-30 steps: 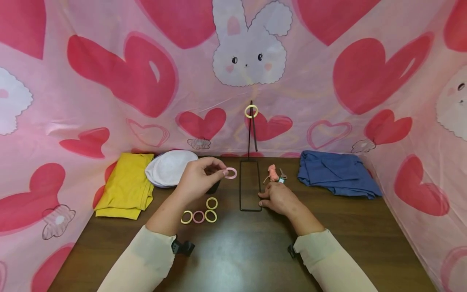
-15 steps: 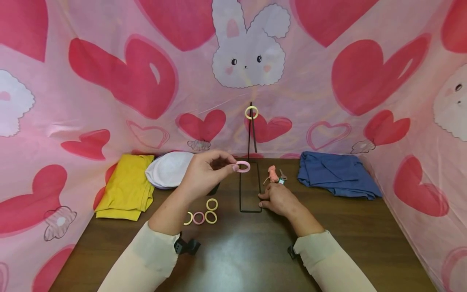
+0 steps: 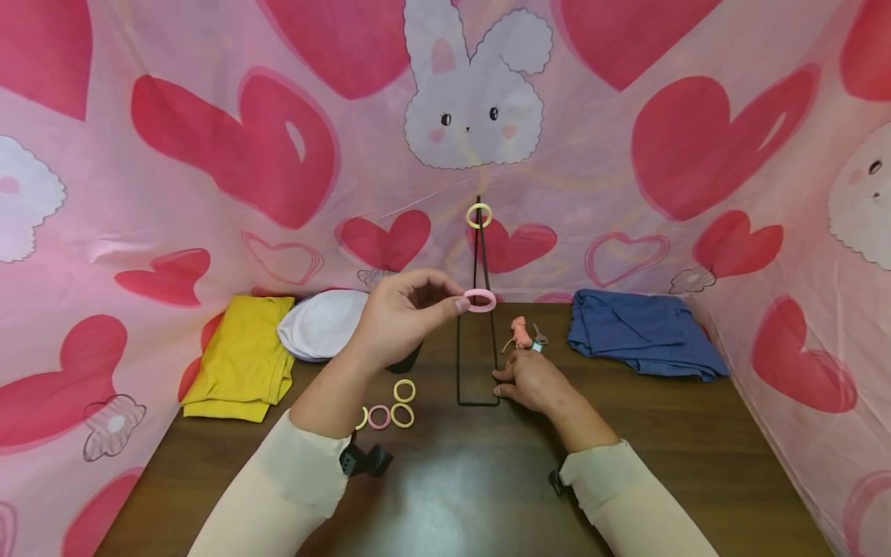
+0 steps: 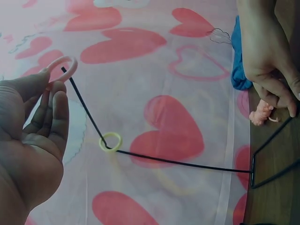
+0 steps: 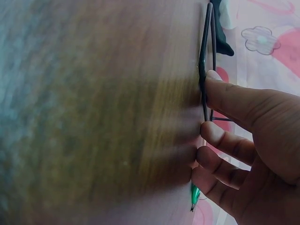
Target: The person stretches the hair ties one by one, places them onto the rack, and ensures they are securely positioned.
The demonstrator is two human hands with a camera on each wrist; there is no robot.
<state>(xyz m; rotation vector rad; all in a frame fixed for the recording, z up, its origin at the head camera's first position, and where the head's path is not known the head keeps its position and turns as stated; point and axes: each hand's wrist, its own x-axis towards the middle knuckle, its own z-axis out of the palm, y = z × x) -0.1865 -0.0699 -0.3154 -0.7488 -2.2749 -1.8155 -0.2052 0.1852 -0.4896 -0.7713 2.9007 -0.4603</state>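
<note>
Over the bench point(image 3: 452, 495), the left hand point(image 3: 404, 321) pinches a pink ring point(image 3: 483, 310) near the black stand point(image 3: 476, 263); the right hand point(image 3: 534, 379), grip slightly parted, touches the stand's base point(image 3: 478, 404).

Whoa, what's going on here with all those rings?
A person's left hand has a pink ring in its grip, at the arm tip of a black stand. I can't tell if it's threaded on. The right hand holds the stand's base. One yellow ring hangs on the stand; four more rings lie on the table.
</note>
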